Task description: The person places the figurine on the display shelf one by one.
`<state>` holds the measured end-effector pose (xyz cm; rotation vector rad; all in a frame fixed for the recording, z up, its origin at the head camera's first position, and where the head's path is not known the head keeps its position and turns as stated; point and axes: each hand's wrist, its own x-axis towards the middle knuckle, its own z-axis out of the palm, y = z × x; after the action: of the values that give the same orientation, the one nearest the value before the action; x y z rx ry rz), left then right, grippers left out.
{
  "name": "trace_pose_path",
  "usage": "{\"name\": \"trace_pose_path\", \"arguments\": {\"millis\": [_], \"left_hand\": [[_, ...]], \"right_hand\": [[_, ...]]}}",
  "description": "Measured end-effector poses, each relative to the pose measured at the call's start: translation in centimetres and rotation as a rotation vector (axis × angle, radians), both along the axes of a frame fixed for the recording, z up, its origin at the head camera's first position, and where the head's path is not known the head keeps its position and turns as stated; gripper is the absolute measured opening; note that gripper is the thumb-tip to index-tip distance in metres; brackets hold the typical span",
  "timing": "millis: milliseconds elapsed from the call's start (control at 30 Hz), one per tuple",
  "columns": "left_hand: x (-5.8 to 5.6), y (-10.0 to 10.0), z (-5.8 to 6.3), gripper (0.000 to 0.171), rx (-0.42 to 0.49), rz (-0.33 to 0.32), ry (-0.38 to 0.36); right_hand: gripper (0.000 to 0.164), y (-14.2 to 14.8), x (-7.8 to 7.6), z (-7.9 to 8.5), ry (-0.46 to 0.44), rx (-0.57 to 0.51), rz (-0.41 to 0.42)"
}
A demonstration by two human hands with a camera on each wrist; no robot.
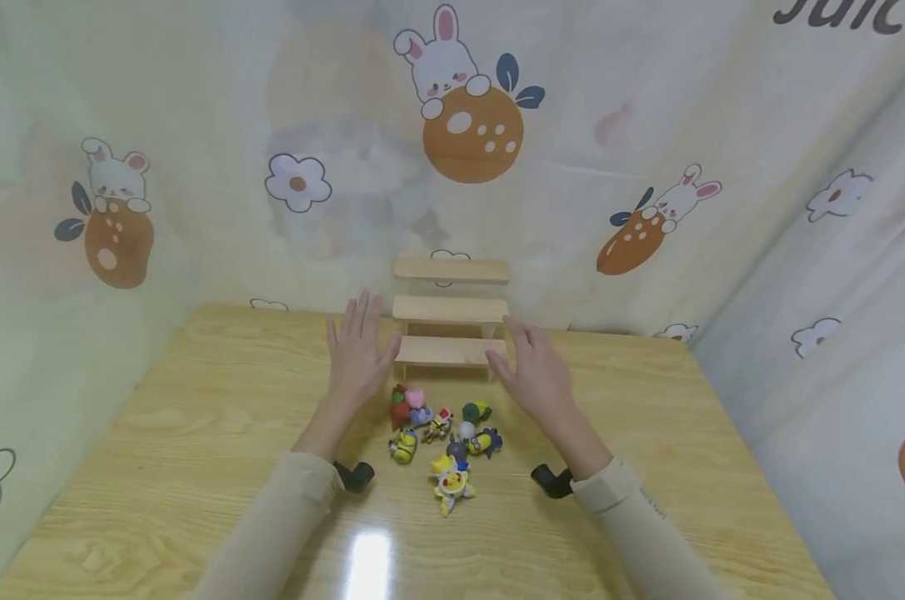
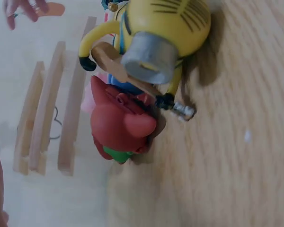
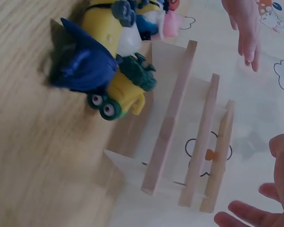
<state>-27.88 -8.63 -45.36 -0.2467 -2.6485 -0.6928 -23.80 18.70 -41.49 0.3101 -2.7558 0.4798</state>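
Observation:
A three-step wooden display stand (image 1: 451, 352) stands at the back of the table. My left hand (image 1: 357, 354) is at its left side and my right hand (image 1: 538, 375) at its right, both with fingers extended and holding nothing. Whether either hand touches the stand I cannot tell. Several small toy figures lie clustered before it. Among them are a yellow minion with a guitar (image 2: 165, 28), a red figure with pointed ears (image 2: 116, 120), a yellow figure with a dark blue cape (image 3: 92, 61) and a yellow figure in a white-rimmed outfit (image 1: 452, 482).
The wooden table (image 1: 220, 467) reaches a printed curtain (image 1: 332, 242) behind the stand, with more curtain at both sides. A black curved piece (image 1: 357, 477) sits by the left wrist, and a similar black piece (image 1: 552, 481) by the right.

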Motion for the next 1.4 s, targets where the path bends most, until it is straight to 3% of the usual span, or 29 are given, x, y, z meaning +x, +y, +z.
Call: {"name": "trace_pose_path", "arguments": {"millis": [233, 567, 667, 967, 1400], "left_hand": [[-0.3, -0.7, -2.1, 0.07, 0.112, 0.005, -0.044], [-1.1, -1.0, -3.5, 0.072, 0.22, -0.034, -0.078], [-1.1, -1.0, -4.0, 0.072, 0.25, -0.053, -0.098], [-1.4, -1.1, -5.0, 0.071, 0.335, -0.149, -0.116], [-2.0, -1.2, -5.5, 0.065, 0.36, -0.251, -0.146]], "right_hand": [[0.042, -0.4, 0.7, -1.2, -0.154, 0.018, -0.008], [0.036, -1.1, 1.0, -2.5, -0.398, 0.038, 0.173], [0.038, -1.3, 1.1, -2.9, -0.449, 0.056, 0.186], [0.043, -1.7, 1.2, -3.1, -0.531, 0.076, 0.223], [0.038, -2.2, 1.0, -3.7, -0.538, 0.117, 0.224]]}}
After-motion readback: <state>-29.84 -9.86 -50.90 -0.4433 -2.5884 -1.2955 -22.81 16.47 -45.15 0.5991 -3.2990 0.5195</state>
